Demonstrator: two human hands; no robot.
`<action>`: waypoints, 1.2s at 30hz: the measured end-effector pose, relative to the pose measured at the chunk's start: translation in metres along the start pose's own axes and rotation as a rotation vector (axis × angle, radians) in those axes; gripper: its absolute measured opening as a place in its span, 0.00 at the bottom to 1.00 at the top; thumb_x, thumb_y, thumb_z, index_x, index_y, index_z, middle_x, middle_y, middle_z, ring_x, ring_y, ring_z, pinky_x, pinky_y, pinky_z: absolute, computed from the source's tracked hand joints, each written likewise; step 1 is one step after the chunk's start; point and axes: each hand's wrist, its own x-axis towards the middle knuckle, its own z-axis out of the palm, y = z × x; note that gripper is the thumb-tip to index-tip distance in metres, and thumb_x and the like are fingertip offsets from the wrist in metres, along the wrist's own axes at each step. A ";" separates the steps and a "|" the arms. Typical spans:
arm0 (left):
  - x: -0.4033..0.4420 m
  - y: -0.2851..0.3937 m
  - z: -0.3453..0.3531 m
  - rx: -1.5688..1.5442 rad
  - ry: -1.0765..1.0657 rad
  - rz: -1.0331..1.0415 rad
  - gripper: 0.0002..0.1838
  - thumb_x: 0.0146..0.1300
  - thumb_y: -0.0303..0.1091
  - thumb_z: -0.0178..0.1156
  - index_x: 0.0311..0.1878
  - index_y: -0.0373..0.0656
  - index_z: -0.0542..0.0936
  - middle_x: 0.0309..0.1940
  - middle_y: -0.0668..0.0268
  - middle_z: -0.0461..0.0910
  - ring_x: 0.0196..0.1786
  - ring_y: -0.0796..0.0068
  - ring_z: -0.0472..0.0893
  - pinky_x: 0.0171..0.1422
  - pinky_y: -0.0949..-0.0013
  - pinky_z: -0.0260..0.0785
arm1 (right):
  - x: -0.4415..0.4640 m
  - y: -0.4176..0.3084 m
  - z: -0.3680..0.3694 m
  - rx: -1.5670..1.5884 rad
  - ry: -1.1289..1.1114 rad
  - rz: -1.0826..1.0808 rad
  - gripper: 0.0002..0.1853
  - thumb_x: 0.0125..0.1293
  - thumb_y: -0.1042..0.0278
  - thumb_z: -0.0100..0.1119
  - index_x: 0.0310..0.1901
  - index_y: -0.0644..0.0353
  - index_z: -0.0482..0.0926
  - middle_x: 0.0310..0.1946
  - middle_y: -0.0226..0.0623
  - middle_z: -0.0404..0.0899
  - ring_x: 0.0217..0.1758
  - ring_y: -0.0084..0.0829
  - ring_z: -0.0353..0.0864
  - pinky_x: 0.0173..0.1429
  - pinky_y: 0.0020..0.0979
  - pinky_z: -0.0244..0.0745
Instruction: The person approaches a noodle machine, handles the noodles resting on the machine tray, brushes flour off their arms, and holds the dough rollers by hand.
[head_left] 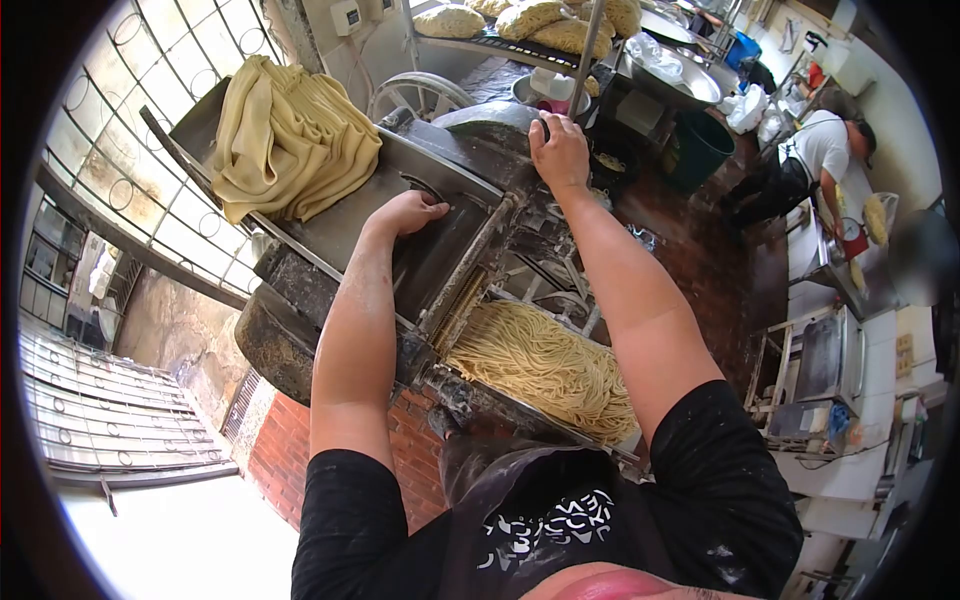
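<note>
My left hand (408, 213) is closed low over the metal feed tray of a noodle machine (470, 160), beside a dark curved slot; whatever its fingers hold is hidden. Up at the machine's far side, my right hand (562, 155) curls its fingers over a dark part by the rounded metal guard (490, 117). A thick folded sheet of yellow dough (290, 140) lies piled on the upper end of the tray, left of my left hand. Below the rollers, between my forearms, cut noodles (545, 370) are heaped in a bed.
Big dough lumps (540, 22) rest on a rack behind the machine, near a spoked wheel (420, 95). A green bin (700, 150) stands on the wet floor. At right, a person (815, 160) bends over a counter with a red scale (852, 235). Barred windows (150, 90) line the left.
</note>
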 end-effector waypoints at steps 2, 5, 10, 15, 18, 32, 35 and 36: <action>-0.002 0.003 -0.001 -0.002 -0.010 -0.017 0.30 0.68 0.61 0.66 0.57 0.41 0.86 0.48 0.56 0.88 0.48 0.62 0.86 0.51 0.60 0.79 | 0.000 0.001 0.001 -0.001 0.007 -0.004 0.21 0.74 0.51 0.55 0.53 0.60 0.86 0.51 0.48 0.86 0.55 0.49 0.84 0.62 0.47 0.77; 0.002 -0.003 0.000 0.007 -0.012 0.003 0.31 0.68 0.61 0.66 0.58 0.41 0.86 0.48 0.56 0.88 0.48 0.62 0.86 0.51 0.60 0.78 | 0.000 0.001 0.002 0.000 0.014 -0.009 0.20 0.74 0.51 0.55 0.53 0.59 0.86 0.50 0.48 0.86 0.54 0.49 0.84 0.62 0.47 0.77; 0.003 -0.001 -0.002 0.037 -0.041 -0.007 0.32 0.70 0.60 0.65 0.63 0.43 0.84 0.51 0.58 0.87 0.50 0.66 0.85 0.52 0.61 0.79 | 0.000 0.000 0.001 0.002 0.011 -0.005 0.20 0.74 0.52 0.56 0.52 0.59 0.86 0.50 0.47 0.86 0.54 0.49 0.84 0.61 0.46 0.78; 0.005 -0.004 0.000 0.004 -0.026 -0.001 0.31 0.68 0.61 0.66 0.58 0.42 0.86 0.47 0.58 0.88 0.46 0.64 0.86 0.49 0.61 0.78 | 0.000 0.000 0.000 0.004 0.022 -0.013 0.20 0.74 0.52 0.55 0.52 0.59 0.86 0.50 0.47 0.86 0.54 0.49 0.84 0.61 0.46 0.78; 0.005 -0.003 0.001 -0.004 -0.023 0.003 0.31 0.68 0.61 0.66 0.59 0.42 0.85 0.47 0.58 0.88 0.46 0.64 0.86 0.49 0.61 0.78 | 0.000 0.001 0.001 0.009 0.027 -0.024 0.20 0.74 0.52 0.55 0.52 0.60 0.86 0.50 0.47 0.86 0.54 0.49 0.84 0.62 0.46 0.77; -0.004 0.004 -0.001 -0.017 -0.029 -0.034 0.31 0.69 0.60 0.66 0.60 0.42 0.85 0.48 0.58 0.88 0.48 0.64 0.86 0.50 0.61 0.78 | 0.000 0.002 0.001 0.015 0.004 -0.005 0.21 0.74 0.51 0.54 0.53 0.60 0.85 0.52 0.49 0.86 0.56 0.50 0.84 0.64 0.47 0.77; -0.005 0.007 -0.002 -0.007 -0.025 -0.029 0.30 0.69 0.59 0.66 0.60 0.42 0.85 0.48 0.57 0.88 0.49 0.63 0.86 0.50 0.61 0.78 | -0.001 0.001 0.001 0.015 0.008 -0.002 0.21 0.74 0.51 0.54 0.53 0.60 0.85 0.52 0.49 0.86 0.56 0.50 0.84 0.64 0.47 0.77; -0.004 0.006 -0.002 0.002 -0.023 -0.024 0.30 0.69 0.59 0.66 0.60 0.42 0.85 0.48 0.57 0.88 0.49 0.63 0.86 0.51 0.61 0.78 | -0.001 0.001 0.001 0.016 0.011 -0.001 0.21 0.74 0.51 0.54 0.53 0.60 0.85 0.52 0.49 0.86 0.56 0.50 0.84 0.64 0.47 0.77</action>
